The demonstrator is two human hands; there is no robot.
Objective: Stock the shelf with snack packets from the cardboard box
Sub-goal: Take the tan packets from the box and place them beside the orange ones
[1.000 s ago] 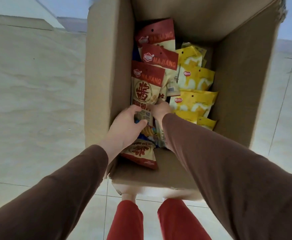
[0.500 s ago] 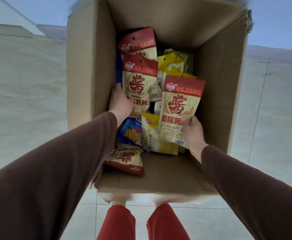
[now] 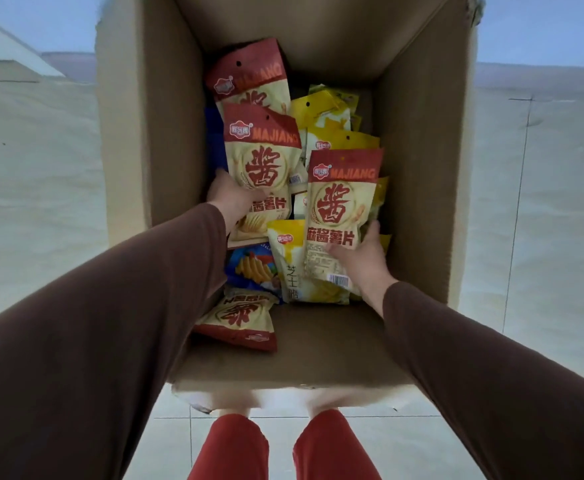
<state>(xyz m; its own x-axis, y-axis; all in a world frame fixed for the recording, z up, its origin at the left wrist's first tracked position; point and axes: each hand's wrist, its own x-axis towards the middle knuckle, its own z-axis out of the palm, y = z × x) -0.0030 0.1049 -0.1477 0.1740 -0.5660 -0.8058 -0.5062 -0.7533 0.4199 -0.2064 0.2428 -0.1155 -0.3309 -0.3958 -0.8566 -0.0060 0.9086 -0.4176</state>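
A pale tiled floor (image 3: 34, 209) lies left of the open cardboard box (image 3: 127, 133), which stands directly below the camera with both brown sleeves reaching down into it. The left hand (image 3: 230, 199) is at the box's left inner wall, its grip closed on the lower left edge of a red-and-cream snack packet (image 3: 262, 161) marked MAJIANG, held with its face up and its red top pointing away. A second packet of the same kind (image 3: 249, 77) lies just behind it, partly covered. Below the left forearm sit a blue packet (image 3: 252, 268) and, nearest the person, an upside-down red-and-cream packet (image 3: 238, 317) on the box bottom. Toward the middle, a yellow packet (image 3: 290, 258) lies half under the one in the right hand, and more yellow packets (image 3: 328, 116) are piled at the back right. The right hand (image 3: 366, 261) has its grip closed on the bottom right corner of another red-and-cream MAJIANG packet (image 3: 342, 209), thumb across its front, lifted above the yellow ones. Red trouser legs (image 3: 283, 448) show beneath the box's near edge.
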